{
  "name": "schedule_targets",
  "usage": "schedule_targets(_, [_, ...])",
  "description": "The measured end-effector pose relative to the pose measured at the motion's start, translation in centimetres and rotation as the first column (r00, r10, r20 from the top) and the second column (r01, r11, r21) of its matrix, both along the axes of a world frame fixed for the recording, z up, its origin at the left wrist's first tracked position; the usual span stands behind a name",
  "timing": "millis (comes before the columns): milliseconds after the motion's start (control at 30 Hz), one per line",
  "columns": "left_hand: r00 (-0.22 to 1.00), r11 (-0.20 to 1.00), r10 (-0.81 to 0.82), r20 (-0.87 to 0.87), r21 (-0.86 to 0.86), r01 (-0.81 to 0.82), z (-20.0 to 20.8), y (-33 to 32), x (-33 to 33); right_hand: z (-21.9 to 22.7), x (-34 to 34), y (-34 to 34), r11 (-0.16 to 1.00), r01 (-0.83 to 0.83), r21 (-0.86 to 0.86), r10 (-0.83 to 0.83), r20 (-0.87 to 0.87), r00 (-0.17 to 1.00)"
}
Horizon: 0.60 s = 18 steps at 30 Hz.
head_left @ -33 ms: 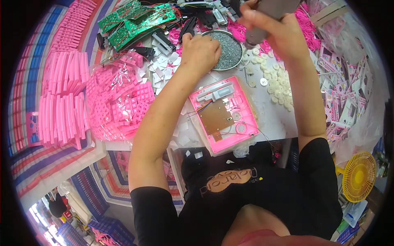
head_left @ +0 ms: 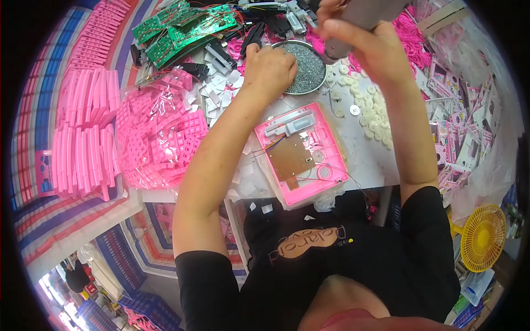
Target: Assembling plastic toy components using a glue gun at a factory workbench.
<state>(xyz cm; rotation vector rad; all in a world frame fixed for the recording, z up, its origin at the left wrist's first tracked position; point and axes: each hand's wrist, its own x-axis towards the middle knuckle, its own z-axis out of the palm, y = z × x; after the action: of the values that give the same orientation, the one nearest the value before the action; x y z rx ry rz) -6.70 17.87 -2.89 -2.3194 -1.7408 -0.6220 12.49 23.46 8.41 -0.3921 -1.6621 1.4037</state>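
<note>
Left hand (head_left: 269, 67) is curled at the near-left rim of the round metal dish of tiny screws (head_left: 305, 66), grip narrow, can't tell if it's got one pinched. Right hand (head_left: 369, 41) has a full grip round a grey power screwdriver (head_left: 361, 16) just right of the dish. Open pink casing (head_left: 301, 151) with its brown board sits nearer on the bench (head_left: 364, 160), between the forearms.

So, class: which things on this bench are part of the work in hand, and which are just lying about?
In use:
- left hand, reaching into the round dish of small screws
- right hand, gripping a grey power screwdriver
- open pink casing with its circuit board

Lying about:
- green circuit boards
- bag of pink parts
- stacked pink strips
- white round discs
- yellow fan
</note>
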Motion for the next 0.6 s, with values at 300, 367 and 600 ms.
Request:
schedule_targets(300, [0.902, 0.958, 0.018, 0.431, -0.265, 0.107, 4.9, -4.8, 0.7, 0.3, 1.4, -4.5, 0.996, -0.055, -0.068, 0.051, -0.062, 0.997])
schedule_targets(367, [0.917, 0.965, -0.061, 0.394, -0.213, 0.155, 5.9, -8.8, 2.7, 0.4, 2.4, -7.0, 0.975, -0.156, -0.155, 0.123, -0.204, 0.971])
schedule_targets(600, [0.816, 0.987, -0.12, 0.566, -0.023, 0.16, 5.3, -16.0, 3.9, 1.2, 1.2, -11.9, 0.945, -0.312, -0.095, 0.23, -0.484, 0.845])
